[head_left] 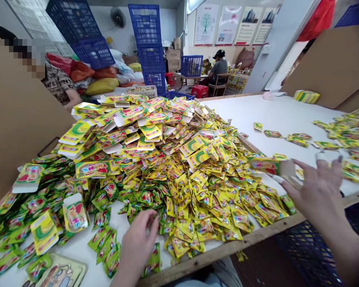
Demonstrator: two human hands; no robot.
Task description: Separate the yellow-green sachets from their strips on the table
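Observation:
My right hand [320, 191] is over the right side of the table. Its thumb and index finger are at the end of a small yellow-green carton [266, 165], slightly blurred, while the other fingers are spread. My left hand [139, 239] is low at the front edge, fingers curled beside green sachets [146, 197]; whatever they grip is hidden. Yellow sachets [209, 199] form a large heap between my hands. Behind them, flat-sided printed cartons [134, 115] are piled up, some with flaps open. Two loose cartons [75, 213] lie left of my left hand.
A wooden rim [197, 261] edges the white table [233, 107]. More packs [344, 131] are spread at right. Cardboard sheets [332, 67] stand at both sides. A blue crate [311, 255] sits below. One person [60, 83] is at left, another [218, 69] farther back.

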